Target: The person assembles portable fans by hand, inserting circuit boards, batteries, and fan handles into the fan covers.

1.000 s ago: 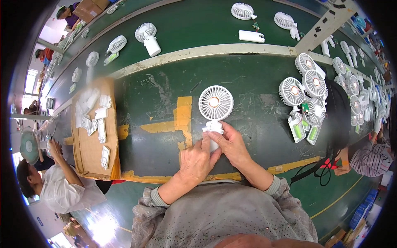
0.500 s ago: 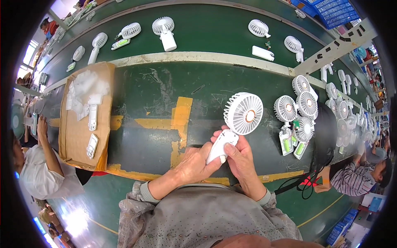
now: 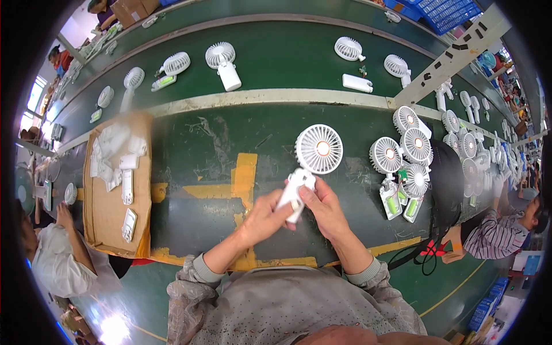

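A white handheld fan (image 3: 296, 187) is held over the bench, its round slatted head (image 3: 319, 150) pointing away from me and its grille facing up. My left hand (image 3: 265, 217) is closed around the left side and lower end of the handle. Against the right side of the handle, near the neck, my right hand (image 3: 325, 208) is closed, with its thumb on top. Small dark openings show at the handle's upper end. The fingers beneath the handle are mostly hidden.
To the left, a cardboard tray (image 3: 112, 233) holds white handle shells and clear bags. Several fans (image 3: 415, 145), some with green batteries exposed, cluster at right beside a black strap (image 3: 447, 178). More fans lie on the green belt (image 3: 276, 66) behind a pale rail (image 3: 276, 99). Co-workers sit on both sides.
Both hands have shifted the fan slightly left and away from me. Its grille has turned to face up more squarely. The whole view has tilted a little.
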A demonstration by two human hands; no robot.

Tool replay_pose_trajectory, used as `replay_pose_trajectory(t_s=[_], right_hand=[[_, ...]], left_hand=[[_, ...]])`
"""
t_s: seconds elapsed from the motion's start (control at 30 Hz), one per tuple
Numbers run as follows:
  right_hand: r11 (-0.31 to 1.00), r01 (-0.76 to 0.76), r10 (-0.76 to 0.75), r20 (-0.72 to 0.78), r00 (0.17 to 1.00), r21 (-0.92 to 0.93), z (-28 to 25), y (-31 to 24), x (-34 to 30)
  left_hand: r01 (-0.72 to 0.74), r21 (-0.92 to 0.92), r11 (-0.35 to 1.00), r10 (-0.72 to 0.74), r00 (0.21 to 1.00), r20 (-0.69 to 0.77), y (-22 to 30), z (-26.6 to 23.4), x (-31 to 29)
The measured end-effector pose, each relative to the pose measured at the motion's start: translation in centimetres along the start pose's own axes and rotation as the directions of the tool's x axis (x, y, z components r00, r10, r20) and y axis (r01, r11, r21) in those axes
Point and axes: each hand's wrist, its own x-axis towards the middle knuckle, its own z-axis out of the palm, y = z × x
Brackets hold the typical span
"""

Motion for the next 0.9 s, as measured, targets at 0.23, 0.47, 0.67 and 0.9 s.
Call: replay_pose_trajectory(t_s=[0.23,0.47,0.67,0.9], right_hand=[[0.845,0.452,-0.432,0.133,0.892,-0.285,0.8,-6.3,-2.8],[0.733,0.381,-0.657,0.439,0.613,0.564,6.2,-13.5,-2.8],[0.814,-0.345,-0.359,0.872,0.334,0.467,8.8,-15.5,-0.3],[0.946,0.289,-0.247,0.905,0.345,0.148,7.3,-13.9,3.2]], left_hand=[[-0.145,0.916,0.374,0.694,0.699,-0.173,7.6,-5.3,11.6],[0.049,0.967,0.251,0.693,0.689,-0.215,9.2,-10.5,24.2],[0.162,0.983,0.089,0.879,0.452,-0.154,11.7,-19.5,21.6],[0.478,0.850,0.222,0.814,0.390,-0.431,11.9,-29.8,21.0]])
